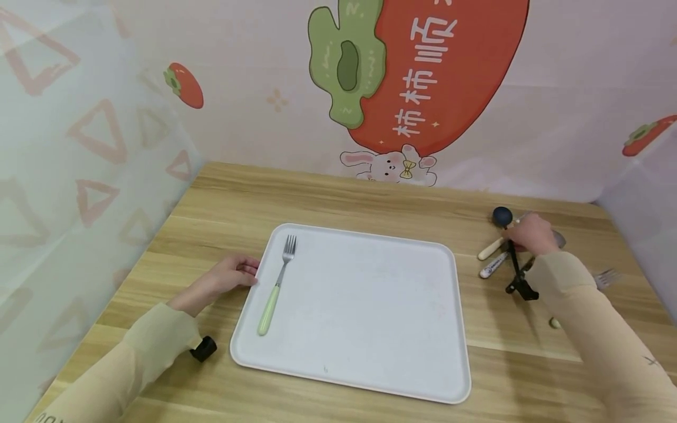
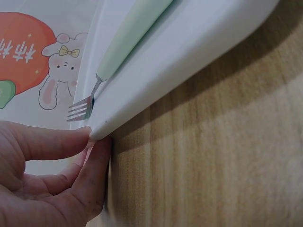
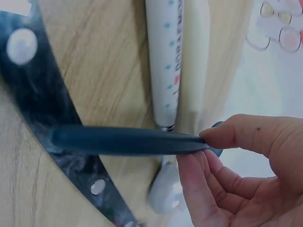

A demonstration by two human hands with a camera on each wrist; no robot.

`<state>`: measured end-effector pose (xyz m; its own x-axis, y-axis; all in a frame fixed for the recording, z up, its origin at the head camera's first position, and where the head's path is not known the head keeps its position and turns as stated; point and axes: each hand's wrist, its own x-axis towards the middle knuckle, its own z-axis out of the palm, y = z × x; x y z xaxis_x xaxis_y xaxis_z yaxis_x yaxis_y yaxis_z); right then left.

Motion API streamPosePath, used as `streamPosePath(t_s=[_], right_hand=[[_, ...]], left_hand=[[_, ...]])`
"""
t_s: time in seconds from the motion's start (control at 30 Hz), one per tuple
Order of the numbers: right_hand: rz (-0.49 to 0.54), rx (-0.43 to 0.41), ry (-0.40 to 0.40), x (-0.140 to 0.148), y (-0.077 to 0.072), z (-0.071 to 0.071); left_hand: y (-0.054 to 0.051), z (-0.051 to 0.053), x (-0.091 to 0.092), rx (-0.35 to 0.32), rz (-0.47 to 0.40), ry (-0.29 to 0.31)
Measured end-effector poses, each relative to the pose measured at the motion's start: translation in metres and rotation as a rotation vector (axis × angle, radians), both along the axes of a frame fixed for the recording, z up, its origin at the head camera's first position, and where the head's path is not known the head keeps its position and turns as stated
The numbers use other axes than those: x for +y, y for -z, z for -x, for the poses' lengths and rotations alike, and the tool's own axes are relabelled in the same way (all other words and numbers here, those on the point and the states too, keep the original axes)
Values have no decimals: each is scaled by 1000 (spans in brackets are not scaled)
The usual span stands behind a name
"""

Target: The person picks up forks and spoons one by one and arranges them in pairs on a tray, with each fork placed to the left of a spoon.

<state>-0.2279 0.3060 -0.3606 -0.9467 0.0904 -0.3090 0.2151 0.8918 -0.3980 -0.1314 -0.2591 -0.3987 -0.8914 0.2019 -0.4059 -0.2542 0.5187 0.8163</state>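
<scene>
My left hand (image 1: 230,275) is at the left rim of a white rectangular tray (image 1: 365,305). In the left wrist view, thumb and forefinger pinch that rim. A fork (image 1: 271,305) with a pale green handle lies along the tray's left side. Right of the tray, my right hand (image 1: 530,234) pinches a dark blue ladle (image 1: 502,217) by its handle, between thumb and fingers in the right wrist view. Under it lie a spoon with a patterned white handle (image 3: 164,61), a cream handle (image 3: 195,61) and a black riveted handle (image 3: 52,94).
Another fork (image 1: 605,277) lies partly hidden behind the right sleeve, near a pale green handle end (image 1: 554,322). A metal utensil head (image 1: 558,239) shows beside the right hand. The wooden table (image 1: 338,194) meets a printed backdrop (image 1: 254,117) behind and at both sides.
</scene>
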Motion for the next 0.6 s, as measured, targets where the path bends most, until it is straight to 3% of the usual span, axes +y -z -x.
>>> streamPosePath(t_s=[0.13,0.33,0.6], right_hand=[[-67,-3,-68,-8,-6,-4],[-85,26,-175,-18,-8,-10],[-28,41,-204,-31,-6,-22]], left_hand=[[1,0,-1,-3,-9,-8],[0,-1,0,3,1,-3],[-1,0,1,-6,3,-4]])
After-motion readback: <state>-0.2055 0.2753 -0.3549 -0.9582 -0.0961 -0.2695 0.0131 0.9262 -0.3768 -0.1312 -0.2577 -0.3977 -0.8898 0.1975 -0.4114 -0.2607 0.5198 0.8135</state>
